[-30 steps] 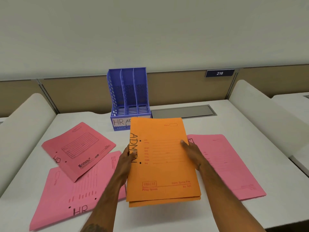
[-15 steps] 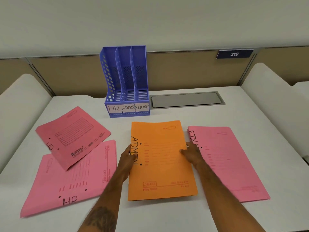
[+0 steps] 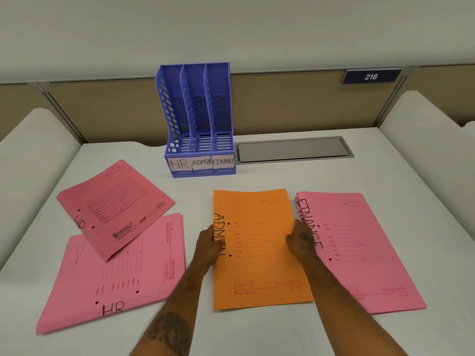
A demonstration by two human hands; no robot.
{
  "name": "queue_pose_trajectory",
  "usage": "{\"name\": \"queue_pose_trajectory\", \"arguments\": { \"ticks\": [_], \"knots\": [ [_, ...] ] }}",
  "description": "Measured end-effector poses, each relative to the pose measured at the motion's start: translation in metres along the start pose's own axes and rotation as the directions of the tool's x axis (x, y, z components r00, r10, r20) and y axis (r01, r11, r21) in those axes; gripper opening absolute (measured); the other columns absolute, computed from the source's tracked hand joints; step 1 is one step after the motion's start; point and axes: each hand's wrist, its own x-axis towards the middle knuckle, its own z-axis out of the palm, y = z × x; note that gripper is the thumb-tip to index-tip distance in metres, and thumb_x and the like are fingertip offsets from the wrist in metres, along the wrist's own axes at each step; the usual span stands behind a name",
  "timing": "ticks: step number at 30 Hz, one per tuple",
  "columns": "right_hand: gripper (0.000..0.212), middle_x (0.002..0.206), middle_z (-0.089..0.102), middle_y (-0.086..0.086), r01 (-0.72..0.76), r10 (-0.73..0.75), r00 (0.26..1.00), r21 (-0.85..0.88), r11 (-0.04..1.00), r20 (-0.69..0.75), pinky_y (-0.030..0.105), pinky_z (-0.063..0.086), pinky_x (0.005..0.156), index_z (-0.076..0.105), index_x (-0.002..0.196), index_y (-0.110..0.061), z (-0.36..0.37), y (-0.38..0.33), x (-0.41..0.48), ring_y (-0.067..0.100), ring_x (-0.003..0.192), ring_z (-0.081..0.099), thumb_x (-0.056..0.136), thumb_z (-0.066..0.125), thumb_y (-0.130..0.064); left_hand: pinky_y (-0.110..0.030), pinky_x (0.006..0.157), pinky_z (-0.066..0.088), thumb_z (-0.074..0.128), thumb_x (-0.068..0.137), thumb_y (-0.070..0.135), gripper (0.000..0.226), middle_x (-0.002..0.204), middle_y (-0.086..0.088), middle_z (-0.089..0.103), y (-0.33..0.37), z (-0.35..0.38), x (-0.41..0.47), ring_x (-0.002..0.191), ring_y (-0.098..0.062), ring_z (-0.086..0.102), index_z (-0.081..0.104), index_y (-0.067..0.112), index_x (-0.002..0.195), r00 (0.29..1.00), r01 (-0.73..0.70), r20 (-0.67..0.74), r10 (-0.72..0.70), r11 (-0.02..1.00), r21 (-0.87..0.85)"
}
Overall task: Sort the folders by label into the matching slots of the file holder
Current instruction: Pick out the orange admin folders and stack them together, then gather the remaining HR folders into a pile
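Note:
An orange folder marked ADMIN (image 3: 259, 255) lies flat on the white desk in front of me. My left hand (image 3: 208, 244) grips its left edge and my right hand (image 3: 301, 240) grips its right edge. A blue file holder (image 3: 198, 124) with three slots labelled HR, ADMIN and FINANCE stands upright at the back. All its slots look empty. Two pink folders marked HR lie at the left, a darker one (image 3: 115, 206) overlapping a lighter one (image 3: 115, 276). A pink stack marked FINANCE (image 3: 359, 250) lies at the right.
A grey metal cable hatch (image 3: 293, 149) is set into the desk (image 3: 282, 176) right of the holder. Curved white side partitions rise at the left (image 3: 30, 155) and right (image 3: 426, 140). A brown back panel carries a plate reading 216 (image 3: 370, 76).
The orange ADMIN folder, held up off the desk a second ago, has come down and now lies flat. Both hands stay on its edges. The camera view has shifted so the holder's labels show.

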Motion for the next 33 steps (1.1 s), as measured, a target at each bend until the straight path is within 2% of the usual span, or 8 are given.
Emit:
{"name": "queue_pose_trajectory", "arguments": {
  "ticks": [2,4,6,9,14,21,27,33],
  "knots": [
    [0.029,0.124,0.056,0.018,-0.001,0.001,1.0,-0.033,0.999,0.003,0.037,0.053,0.091,0.051,0.123,-0.001,0.0,-0.002,0.001,0.029,0.11,0.057,0.095,0.056,-0.009,-0.039,0.084,0.059,0.056,0.091,0.001,0.025,0.101,-0.001,0.074,0.001,-0.001,0.001,0.093,-0.018,0.071,0.064,0.015,0.11,1.0,0.015,-0.014,-0.015,1.0,0.001],
    [0.032,0.126,0.056,0.018,-0.008,0.008,1.0,-0.068,0.998,0.013,0.039,0.053,0.093,0.049,0.126,-0.003,0.0,-0.005,0.002,0.03,0.112,0.057,0.095,0.054,-0.01,-0.034,0.079,0.059,0.057,0.09,0.0,0.028,0.112,-0.003,0.071,0.003,-0.004,0.0,0.099,-0.02,0.069,0.061,0.019,0.11,0.999,0.04,-0.025,-0.041,0.998,-0.039],
    [0.043,0.134,0.052,0.018,-0.019,0.021,1.0,-0.088,0.996,0.017,0.038,0.052,0.095,0.043,0.137,-0.005,0.001,-0.01,-0.001,0.031,0.118,0.055,0.095,0.052,-0.011,-0.028,0.082,0.053,0.06,0.093,0.006,0.042,0.135,-0.004,0.056,0.004,-0.01,-0.001,0.114,-0.021,0.059,0.051,0.017,0.133,0.996,0.069,-0.058,-0.071,0.997,-0.026],
    [0.059,0.149,0.04,0.018,0.045,-0.045,0.999,-0.041,0.998,-0.011,0.041,0.046,0.104,0.03,0.149,-0.005,0.003,-0.023,-0.004,0.033,0.134,0.042,0.094,0.05,-0.009,-0.038,0.1,0.043,0.065,0.094,0.018,0.068,0.15,-0.006,0.04,0.004,-0.024,-0.003,0.134,-0.025,0.043,0.029,0.016,0.153,0.988,0.088,-0.133,-0.084,0.996,0.028],
    [0.06,0.156,0.03,0.017,0.25,-0.25,0.968,0.032,0.968,-0.003,0.042,0.038,0.109,0.027,0.152,-0.008,0.011,-0.083,-0.011,0.033,0.141,0.033,0.099,0.053,-0.019,-0.042,0.111,0.037,0.065,0.094,0.026,0.071,0.154,-0.01,0.035,0.006,-0.076,-0.016,0.136,-0.027,0.04,0.029,0.015,0.153,0.951,0.083,-0.303,-0.063,0.995,0.052],
    [0.06,0.156,0.033,0.01,0.492,-0.502,0.856,0.106,0.864,0.122,0.04,0.032,0.116,0.033,0.15,-0.012,0.058,-0.191,-0.035,0.027,0.143,0.032,0.098,0.057,-0.03,-0.055,0.11,0.038,0.065,0.093,0.026,0.056,0.142,-0.012,0.05,-0.011,-0.188,-0.023,0.133,-0.034,0.044,0.043,0.012,0.142,0.862,0.129,-0.498,-0.098,0.991,0.028],
    [0.062,0.155,0.035,0.01,0.53,-0.529,0.819,0.06,0.846,0.221,0.042,0.037,0.111,0.031,0.151,-0.017,0.109,-0.273,-0.038,0.028,0.141,0.036,0.097,0.056,-0.036,-0.05,0.112,0.036,0.066,0.093,0.023,0.067,0.15,-0.014,0.043,-0.033,-0.264,0.002,0.137,-0.032,0.042,0.033,0.008,0.149,0.792,0.12,-0.589,-0.163,0.986,-0.112],
    [0.063,0.145,0.045,0.01,0.499,-0.492,0.831,0.044,0.865,0.258,0.041,0.044,0.103,0.032,0.149,-0.018,0.15,-0.331,-0.03,0.028,0.129,0.047,0.095,0.058,-0.038,-0.052,0.112,0.035,0.069,0.09,0.032,0.076,0.148,-0.018,0.043,-0.049,-0.329,0.056,0.136,-0.037,0.041,0.031,0.007,0.151,0.782,0.254,-0.58,-0.229,0.966,-0.039]
  ]
}}
